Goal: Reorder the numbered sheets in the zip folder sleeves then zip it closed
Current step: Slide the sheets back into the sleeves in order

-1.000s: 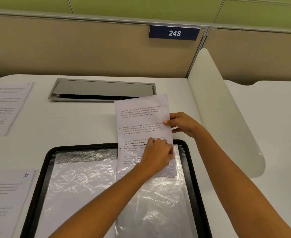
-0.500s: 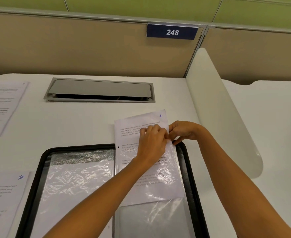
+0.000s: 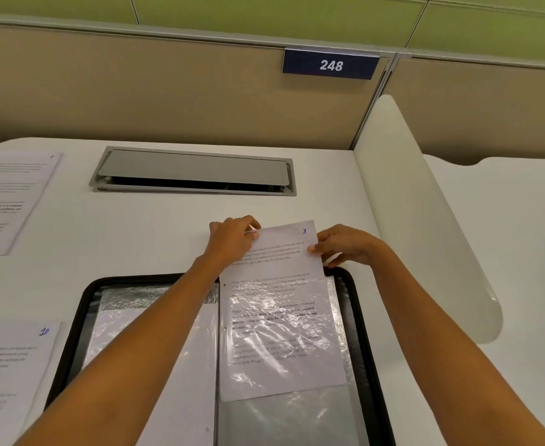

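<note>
The black zip folder [image 3: 362, 320] lies open on the white desk, its clear plastic sleeves showing. A sheet numbered 3 [image 3: 280, 252] sits partway inside the right-hand sleeve [image 3: 296, 413], with its top part sticking out past the folder's far edge. My left hand [image 3: 232, 238] pinches the sheet's top left corner. My right hand [image 3: 345, 244] pinches its right edge near the top. The left-hand sleeve [image 3: 155, 336] holds a white sheet, partly hidden by my left forearm.
A sheet numbered 10 [image 3: 10, 375] lies on the desk left of the folder. Another printed sheet [image 3: 7, 197] lies at the far left. A grey cable hatch [image 3: 194, 170] is set in the desk behind. A white curved divider [image 3: 425, 220] stands on the right.
The sheet numbered 3 has slid further down into the right sleeve. My left hand moved from the sheet's middle up to its top left corner; my right hand stayed on the right edge.
</note>
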`<action>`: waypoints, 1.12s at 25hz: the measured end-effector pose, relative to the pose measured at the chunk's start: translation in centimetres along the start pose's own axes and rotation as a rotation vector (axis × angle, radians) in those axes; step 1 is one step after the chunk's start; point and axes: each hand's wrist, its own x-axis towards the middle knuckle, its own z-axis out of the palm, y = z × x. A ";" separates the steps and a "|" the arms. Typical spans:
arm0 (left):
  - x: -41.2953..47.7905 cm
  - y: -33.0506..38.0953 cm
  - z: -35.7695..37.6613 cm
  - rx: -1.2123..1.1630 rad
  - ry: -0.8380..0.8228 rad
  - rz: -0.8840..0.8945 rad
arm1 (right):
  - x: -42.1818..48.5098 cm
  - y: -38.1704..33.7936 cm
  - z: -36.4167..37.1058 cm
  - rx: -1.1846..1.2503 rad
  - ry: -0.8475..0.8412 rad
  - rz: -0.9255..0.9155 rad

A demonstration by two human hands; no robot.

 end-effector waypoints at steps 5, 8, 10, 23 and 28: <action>-0.5 0.5 -0.1 0.016 -0.104 0.004 | 0.7 -0.2 0.4 0.095 0.100 -0.091; -0.8 0.8 -0.2 0.057 -0.239 0.000 | 0.7 -0.4 0.7 -0.021 0.090 -0.090; -1.3 1.0 -0.2 0.087 -0.283 0.011 | 0.5 -0.6 1.0 -0.083 0.076 -0.088; -4.3 1.6 0.1 0.146 -0.320 0.051 | -1.6 -1.1 6.5 -0.615 0.055 -0.291; -5.9 1.4 0.1 0.075 -0.343 0.126 | -2.5 -1.2 6.7 -0.713 0.078 -0.302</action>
